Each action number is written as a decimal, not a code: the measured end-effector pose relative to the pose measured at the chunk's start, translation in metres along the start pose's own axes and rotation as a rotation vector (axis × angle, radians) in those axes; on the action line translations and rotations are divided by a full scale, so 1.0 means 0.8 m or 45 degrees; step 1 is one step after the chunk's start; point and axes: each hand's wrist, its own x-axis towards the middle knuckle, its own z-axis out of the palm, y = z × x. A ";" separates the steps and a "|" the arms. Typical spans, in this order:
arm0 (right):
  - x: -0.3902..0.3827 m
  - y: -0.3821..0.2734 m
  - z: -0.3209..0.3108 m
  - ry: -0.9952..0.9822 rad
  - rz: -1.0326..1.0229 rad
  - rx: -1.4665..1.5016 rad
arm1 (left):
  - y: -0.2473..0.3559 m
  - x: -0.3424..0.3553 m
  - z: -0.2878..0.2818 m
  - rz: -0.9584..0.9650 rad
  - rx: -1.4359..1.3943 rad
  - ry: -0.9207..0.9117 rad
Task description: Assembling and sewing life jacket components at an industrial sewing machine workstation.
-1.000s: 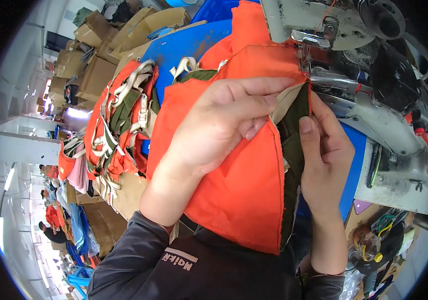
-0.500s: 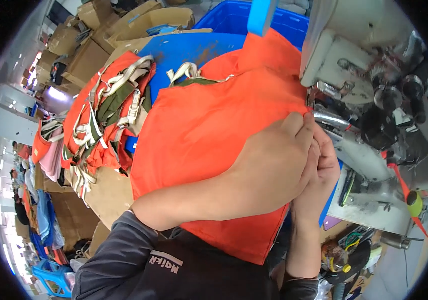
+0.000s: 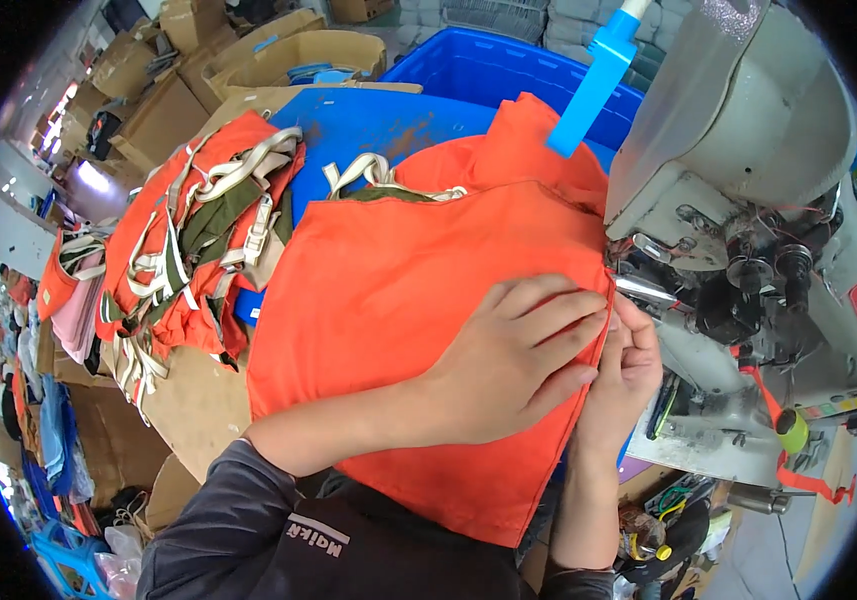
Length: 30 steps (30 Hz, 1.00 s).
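A wide orange cloth piece (image 3: 378, 270) spreads over the blue tabletop, its right edge running under the sewing machine (image 3: 748, 210). On that cloth, close to its right edge, my left hand (image 3: 523, 355) lies with fingers stretched out and thumb apart. Just beyond the edge my right hand (image 3: 628, 350) is closed, thumb and curled fingers pinching the cloth's hem below the machine's needle area. The machine's foot partly covers the cloth's upper right corner. White straps (image 3: 368, 175) stick out from under the cloth's far side.
Left of the cloth lies a pile of orange pieces (image 3: 198, 235) with white straps and olive trim. A blue crate (image 3: 478, 70) stands behind the blue table (image 3: 348, 115). A light-blue bracket (image 3: 593, 85) hangs over the cloth. A bottle (image 3: 643, 535) sits low at the right.
My hands, overlapping before, have come apart and moved down along the cloth's edge. My left hand has flattened out on the cloth. The view has shifted, showing more of the machine.
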 end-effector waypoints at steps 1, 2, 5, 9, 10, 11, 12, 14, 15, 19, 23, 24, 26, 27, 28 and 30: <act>0.001 -0.001 -0.001 0.048 -0.030 0.011 | 0.003 0.004 0.000 0.019 -0.022 -0.043; 0.002 -0.001 -0.001 0.047 -0.029 0.013 | 0.002 0.004 0.001 0.019 -0.020 -0.044; 0.006 0.001 0.001 0.003 -0.028 -0.024 | -0.004 0.008 0.002 -0.011 0.011 -0.049; 0.006 0.004 0.000 0.032 -0.033 -0.025 | -0.009 0.007 -0.006 0.025 0.056 -0.110; 0.006 0.004 -0.001 0.025 0.013 -0.049 | -0.010 0.004 -0.010 0.045 0.066 -0.142; 0.004 0.003 0.000 0.027 0.015 -0.042 | -0.011 -0.004 -0.016 0.046 0.071 -0.148; 0.001 0.000 -0.001 0.018 0.022 -0.066 | -0.009 -0.017 -0.023 -0.014 0.114 -0.168; -0.006 0.000 -0.007 0.017 0.029 -0.085 | -0.012 -0.057 -0.035 -0.245 0.212 -0.139; -0.012 0.006 -0.011 -0.047 0.035 -0.085 | -0.023 -0.088 -0.036 -0.418 0.268 -0.086; -0.029 0.009 -0.016 -0.145 0.080 -0.107 | -0.088 -0.154 -0.036 -0.720 0.456 -0.204; -0.037 0.004 -0.001 -0.119 0.122 0.018 | -0.156 -0.137 -0.041 -0.632 0.280 -0.400; -0.036 0.004 0.000 -0.086 0.123 0.077 | -0.159 -0.126 -0.044 -0.627 0.283 -0.397; -0.033 0.001 -0.002 -0.064 0.126 0.083 | -0.154 -0.101 -0.049 -0.486 0.464 -0.521; -0.033 0.004 -0.007 -0.109 0.115 0.019 | -0.134 -0.086 -0.055 -0.474 0.462 -0.532; -0.034 0.006 -0.009 -0.154 0.104 -0.046 | -0.107 -0.068 -0.059 -0.385 0.304 -0.346; -0.038 0.007 -0.001 -0.146 0.120 0.015 | -0.036 -0.035 -0.060 -0.290 0.124 -0.131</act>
